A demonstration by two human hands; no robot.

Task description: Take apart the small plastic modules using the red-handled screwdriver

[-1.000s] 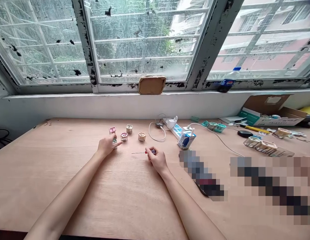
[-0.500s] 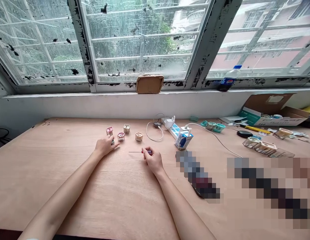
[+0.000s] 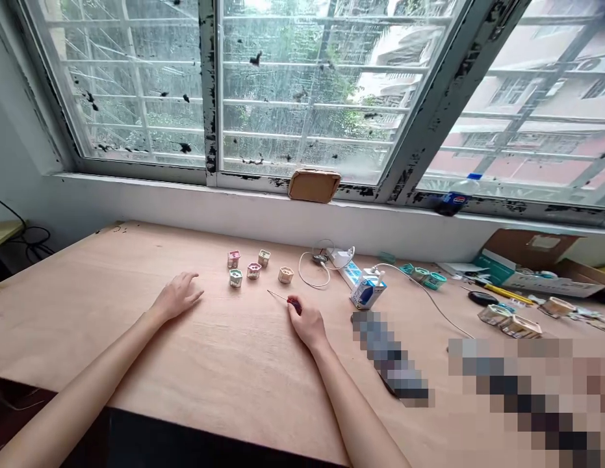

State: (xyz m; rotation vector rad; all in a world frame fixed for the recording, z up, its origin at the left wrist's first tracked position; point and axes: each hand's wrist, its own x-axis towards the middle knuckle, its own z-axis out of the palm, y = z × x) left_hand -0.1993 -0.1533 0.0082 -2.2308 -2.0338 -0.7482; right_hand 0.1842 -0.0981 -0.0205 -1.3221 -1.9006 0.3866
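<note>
Our hands lie well apart: the right hand point(image 3: 308, 325) pinches a red-handled precision screwdriver point(image 3: 288, 300), while the left hand point(image 3: 178, 296) rests open and empty on the plywood worktop point(image 3: 88, 292), with five small hexagonal blocks point(image 3: 254, 270) standing untouched near its back edge.

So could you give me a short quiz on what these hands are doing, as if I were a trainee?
1. Which hand holds the screwdriver?
2. True or false: the left hand is touching the small hexagonal blocks.
3. How many of those blocks stand in the group? A) three B) five C) eight

Key:
1. The right hand.
2. False.
3. B.
</note>
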